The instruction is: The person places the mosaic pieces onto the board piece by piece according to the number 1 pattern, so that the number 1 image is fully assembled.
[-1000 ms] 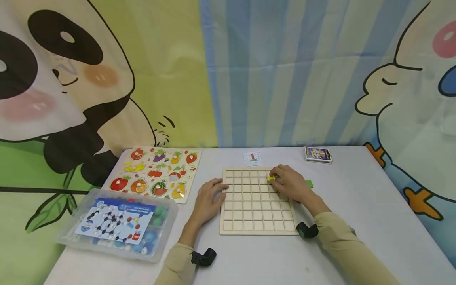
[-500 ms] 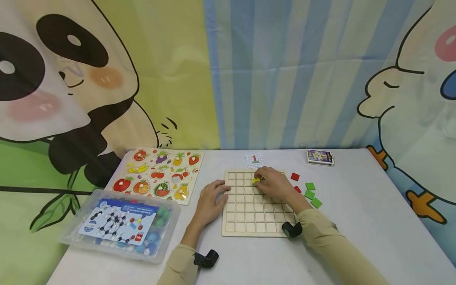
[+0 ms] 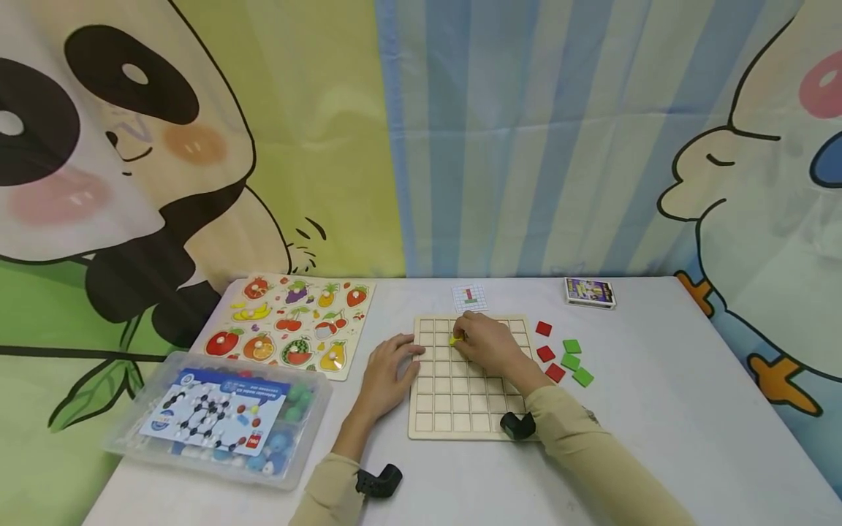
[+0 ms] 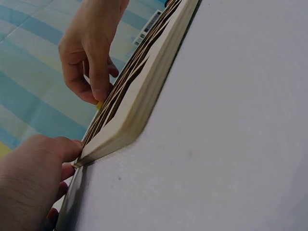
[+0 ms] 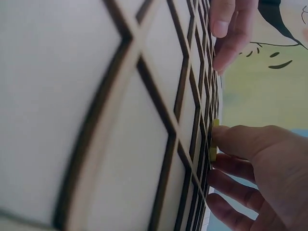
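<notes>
On the white table, we are seeing a person's right hand pinching a small yellow piece between thumb and fingertips, the grip closing down to the piece's narrow width. The piece is sitting over the far part of a wooden grid board, a little left of the board's middle; in the right wrist view we are finding it close against the grid, though we cannot tell whether it is lying inside a compartment. The left hand is resting at the board's left edge, its fingers loosely spread and touching the border without enclosing anything. Just right of the board, three red tiles are forming a rough row, with three green tiles lying farther right beside them. Beyond the far edge we are noting a small card bearing a printed grid with a red and green figure; a card box is lying at the far right. On the left, a fruit puzzle is occupying the far side, and a clear plastic case containing coloured parts is standing nearer. A patterned backdrop is hanging behind the table.
</notes>
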Demonstrator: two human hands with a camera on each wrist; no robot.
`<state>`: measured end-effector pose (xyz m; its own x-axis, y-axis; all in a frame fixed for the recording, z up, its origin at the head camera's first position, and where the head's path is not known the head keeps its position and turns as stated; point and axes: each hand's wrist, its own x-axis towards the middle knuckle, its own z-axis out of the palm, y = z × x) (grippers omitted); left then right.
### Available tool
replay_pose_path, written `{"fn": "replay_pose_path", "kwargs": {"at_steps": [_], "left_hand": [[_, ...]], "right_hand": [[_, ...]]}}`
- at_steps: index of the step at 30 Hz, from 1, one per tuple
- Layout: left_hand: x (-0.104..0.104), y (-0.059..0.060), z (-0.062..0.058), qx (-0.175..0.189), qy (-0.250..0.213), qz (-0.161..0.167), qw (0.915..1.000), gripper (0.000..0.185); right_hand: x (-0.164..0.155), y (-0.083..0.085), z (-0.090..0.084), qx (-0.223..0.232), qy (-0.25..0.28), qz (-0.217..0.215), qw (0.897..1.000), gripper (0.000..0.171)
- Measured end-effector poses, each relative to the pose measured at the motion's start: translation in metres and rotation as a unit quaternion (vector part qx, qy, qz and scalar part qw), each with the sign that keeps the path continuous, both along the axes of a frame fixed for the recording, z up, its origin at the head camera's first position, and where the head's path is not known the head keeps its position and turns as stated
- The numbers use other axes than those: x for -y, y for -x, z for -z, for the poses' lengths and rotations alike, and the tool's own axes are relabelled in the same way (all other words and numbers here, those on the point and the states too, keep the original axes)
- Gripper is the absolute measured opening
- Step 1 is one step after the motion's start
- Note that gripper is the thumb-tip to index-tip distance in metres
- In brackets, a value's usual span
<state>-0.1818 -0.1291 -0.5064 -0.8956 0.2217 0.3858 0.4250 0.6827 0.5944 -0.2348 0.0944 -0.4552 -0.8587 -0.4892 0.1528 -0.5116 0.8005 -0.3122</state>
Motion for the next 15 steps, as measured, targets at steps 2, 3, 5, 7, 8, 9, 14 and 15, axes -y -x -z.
{"fn": "replay_pose_path", "kwargs": {"at_steps": [2,3,5,7,8,9,14,15], "left_hand": [[-0.0007,-0.0003,-0.0006,-0.003,0.000,0.002,1.0000,0.021],[-0.0009,-0.0003,-0.0008,-0.004,0.000,0.002,1.0000,0.021],[-0.0010,-0.0002,-0.0013,-0.005,0.001,0.001,1.0000,0.021],[-0.0008,-0.0003,-0.0020,0.001,-0.001,0.002,1.0000,0.021],[-0.0007,-0.0002,-0.0018,0.001,0.000,0.002,1.0000,0.021],[-0.0005,-0.0002,-0.0017,0.002,0.000,0.002,1.0000,0.021],[0.0002,-0.0007,-0.0006,0.001,0.002,0.003,1.0000,0.021],[0.0002,-0.0008,-0.0004,0.002,0.002,0.002,1.0000,0.021]], "right_hand": [[0.0013,-0.0011,0.0008,-0.006,-0.002,0.006,1.000,0.009],[0.0016,-0.0017,0.0009,-0.011,-0.002,0.008,1.000,0.009],[0.0019,-0.0026,0.0009,-0.017,0.002,0.011,1.000,0.008],[0.0016,-0.0035,0.0003,-0.020,0.006,0.013,1.000,0.008],[0.0013,-0.0040,-0.0002,-0.019,0.007,0.013,1.000,0.007],[0.0010,-0.0044,-0.0006,-0.016,0.006,0.014,1.000,0.006],[-0.0007,-0.0055,-0.0021,-0.002,0.008,0.009,1.000,0.008],[-0.0008,-0.0054,-0.0022,0.000,0.008,0.007,1.000,0.010]]}}
